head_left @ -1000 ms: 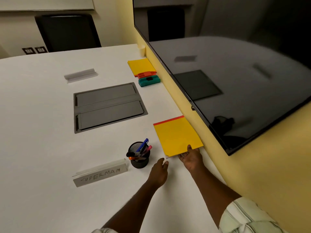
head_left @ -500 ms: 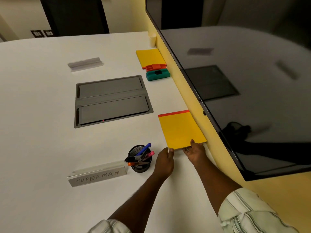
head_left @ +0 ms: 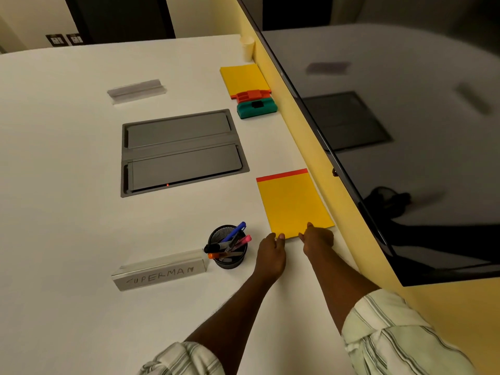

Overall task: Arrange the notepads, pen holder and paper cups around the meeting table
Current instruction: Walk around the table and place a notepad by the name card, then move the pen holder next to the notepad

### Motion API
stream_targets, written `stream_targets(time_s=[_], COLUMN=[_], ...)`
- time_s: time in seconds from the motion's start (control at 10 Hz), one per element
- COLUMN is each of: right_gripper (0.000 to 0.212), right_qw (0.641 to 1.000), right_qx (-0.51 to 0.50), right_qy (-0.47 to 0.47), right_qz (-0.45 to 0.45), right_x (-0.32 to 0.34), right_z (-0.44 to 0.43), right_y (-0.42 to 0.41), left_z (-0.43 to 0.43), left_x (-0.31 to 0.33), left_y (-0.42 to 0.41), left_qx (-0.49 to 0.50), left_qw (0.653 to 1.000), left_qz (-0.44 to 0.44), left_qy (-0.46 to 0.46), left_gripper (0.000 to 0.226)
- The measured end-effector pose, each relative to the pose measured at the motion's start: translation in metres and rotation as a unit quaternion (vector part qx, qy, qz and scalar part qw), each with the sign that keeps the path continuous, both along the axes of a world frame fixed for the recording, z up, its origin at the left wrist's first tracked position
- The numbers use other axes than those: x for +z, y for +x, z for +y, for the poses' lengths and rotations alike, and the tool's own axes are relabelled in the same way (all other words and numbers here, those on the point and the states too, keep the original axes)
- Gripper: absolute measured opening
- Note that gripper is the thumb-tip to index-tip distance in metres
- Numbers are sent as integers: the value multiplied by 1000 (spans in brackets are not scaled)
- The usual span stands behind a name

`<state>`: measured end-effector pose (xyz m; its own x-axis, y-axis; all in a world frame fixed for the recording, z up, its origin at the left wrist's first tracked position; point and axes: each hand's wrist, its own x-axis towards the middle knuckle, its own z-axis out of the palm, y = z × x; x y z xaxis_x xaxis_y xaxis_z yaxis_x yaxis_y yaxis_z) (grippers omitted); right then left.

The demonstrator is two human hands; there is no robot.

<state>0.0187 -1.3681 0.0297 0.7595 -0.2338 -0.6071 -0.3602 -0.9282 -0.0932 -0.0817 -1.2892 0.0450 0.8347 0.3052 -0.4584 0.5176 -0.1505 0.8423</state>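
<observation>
A yellow notepad (head_left: 292, 201) with a red top strip lies flat on the white meeting table (head_left: 67, 212), close to the yellow wall. My right hand (head_left: 317, 239) grips its near edge, thumb on top. My left hand (head_left: 272, 253) touches the pad's near left corner with its fingertips. A black mesh pen holder (head_left: 230, 250) with several markers stands just left of my left hand. A second yellow notepad (head_left: 243, 77) lies farther back along the wall. A stack of paper cups (head_left: 247, 48) stands beyond it at the wall.
A "SUPERMAN" name plate (head_left: 159, 273) sits left of the pen holder; another name plate (head_left: 136, 90) lies farther back. A grey cable hatch (head_left: 181, 151) is set into the table. An orange and a green eraser (head_left: 257, 104) rest on the far notepad's end. A large dark screen (head_left: 392, 131) hangs on the right.
The notepad has been turned from tilted to square with the wall. My left hand came forward from beside the pen holder to the pad's near corner. The head camera moved closer.
</observation>
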Motion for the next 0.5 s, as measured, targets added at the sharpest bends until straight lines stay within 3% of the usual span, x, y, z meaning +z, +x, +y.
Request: stream_targets(time_s=[0.1, 0.2, 0.3, 0.5], right_gripper=[69, 72, 62, 47], right_qw=[960, 992, 819, 902], right_qx=[241, -83, -439, -320], right_qy=[-141, 87, 355, 201], right_qz=[-15, -42, -99, -208], right_x=[14, -10, -35, -28], right_z=[1, -10, -19, -5], right_y=[3, 8, 13, -15], left_z=[2, 5, 6, 5], left_x=[-5, -9, -9, -3], left_y=[0, -2, -3, -7], left_qx=[6, 12, 11, 0], left_qw=[1000, 1000, 1000, 1000], left_qz=[-5, -6, -2, 7], left_qy=[-5, -1, -1, 5], left_gripper=[33, 43, 41, 34])
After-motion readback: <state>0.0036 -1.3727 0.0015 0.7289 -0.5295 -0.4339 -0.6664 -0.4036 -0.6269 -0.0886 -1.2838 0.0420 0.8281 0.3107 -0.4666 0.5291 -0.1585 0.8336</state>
